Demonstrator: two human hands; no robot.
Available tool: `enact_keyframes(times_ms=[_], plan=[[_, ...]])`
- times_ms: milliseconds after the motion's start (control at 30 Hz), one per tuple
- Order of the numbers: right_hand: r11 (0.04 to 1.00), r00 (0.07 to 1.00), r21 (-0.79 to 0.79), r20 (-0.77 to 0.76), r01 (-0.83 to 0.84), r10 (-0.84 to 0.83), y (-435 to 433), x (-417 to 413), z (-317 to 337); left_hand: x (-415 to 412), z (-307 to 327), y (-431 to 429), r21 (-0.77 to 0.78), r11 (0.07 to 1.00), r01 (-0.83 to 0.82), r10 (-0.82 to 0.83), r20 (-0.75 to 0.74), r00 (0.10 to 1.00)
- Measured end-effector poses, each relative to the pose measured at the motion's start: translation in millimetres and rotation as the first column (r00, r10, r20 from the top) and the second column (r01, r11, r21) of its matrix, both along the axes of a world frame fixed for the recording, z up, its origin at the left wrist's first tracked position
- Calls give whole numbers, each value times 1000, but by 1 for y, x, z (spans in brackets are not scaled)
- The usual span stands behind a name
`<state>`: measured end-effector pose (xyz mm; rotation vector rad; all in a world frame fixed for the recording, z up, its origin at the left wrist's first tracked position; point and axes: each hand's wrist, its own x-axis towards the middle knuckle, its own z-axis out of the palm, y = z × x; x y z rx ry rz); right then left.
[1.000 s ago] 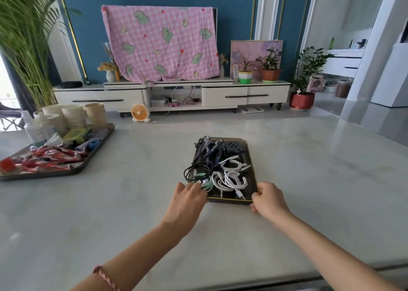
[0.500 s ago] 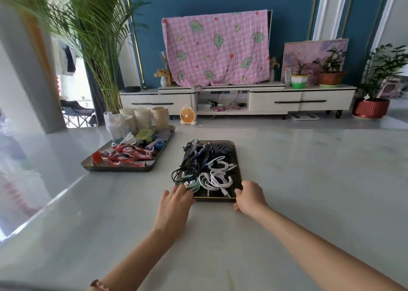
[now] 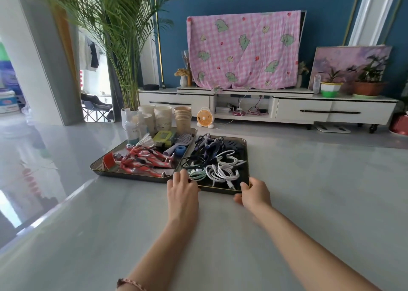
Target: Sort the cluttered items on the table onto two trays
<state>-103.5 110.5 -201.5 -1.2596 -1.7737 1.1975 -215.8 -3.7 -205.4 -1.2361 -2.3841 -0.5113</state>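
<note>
You pinched the cable tray's (image 3: pixel 220 190) near-right corner with your right hand (image 3: pixel 256 194). Left hand (image 3: pixel 182 190) lay over the near-left corner, grip unclear. Two-corner hold probably kept it square. Tray sat on the desk (image 3: pixel 309 191), just beside the toy tray (image 3: pixel 123 176).

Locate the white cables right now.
Head view, centre: the white cables lie coiled in the near half of the right-hand tray, just beyond the gap between the left hand and the right hand, with a mint-green cable on their left.

right tray (image 3: pixel 246 158) corner beneath right hand (image 3: pixel 254 194)
</note>
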Motion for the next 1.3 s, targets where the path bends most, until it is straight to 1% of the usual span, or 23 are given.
enact_keyframes(times_ms=[33, 133, 233, 300, 467, 533, 633, 900, 1100, 1200, 1267, 1300], plan=[[1000, 1000, -2, -25, 10, -10, 3, -5, 0, -3, 1, 4, -15, 999, -32, 32, 24, 999], [999, 999, -8, -43, 33, -33, 12, -19, -1, -11, -3, 15, 51, 998, -30, 20, 185, 982], [998, 996, -36, -65, 54, -56, 21, -30, 2, -16, -6, 21, 131, 991, 6, -38, 251, 967], [997, 993, -64, -100, 52, -59, 28, -36, 5, -17, -3, 23, 152, 988, -4, -39, 280, 959], [993, 988, -110, -149, 32, -48, 41, -45, 4, -22, -3, 25, 32, 999, -35, 25, 268, 963], [989, 987, -148, -157, 9, -33, 43, -47, 7, -23, -4, 27, -1, 999, -32, 31, 274, 961], [989, 989, -145, -144, 24, -45, 44, -50, 11, -24, -5, 27, -51, 998, -37, 50, 281, 958], [989, 990, -142, -134, 32, -51, 45, -55, 5, -22, -2, 27, -119, 990, -70, 106, 333, 937], [991, 993, -121, -101, 49, -61, 43, -55, 6, -25, -2, 27, -175, 984, -39, 101, 359, 928], [993, 994, -114, -110, 11, -23, 36, -48, 13, -26, -2, 27, -189, 982, -23, 92, 364, 927], [990, 996, -135, -81, -40, 29, 31, -42, 17, -28, -1, 28, -221, 975, -15, 99, 371, 924], [989, 998, -136, -27, -64, 61, 28, -37, 21, -28, -2, 28, -200, 980, -14, 89, 373, 924]])
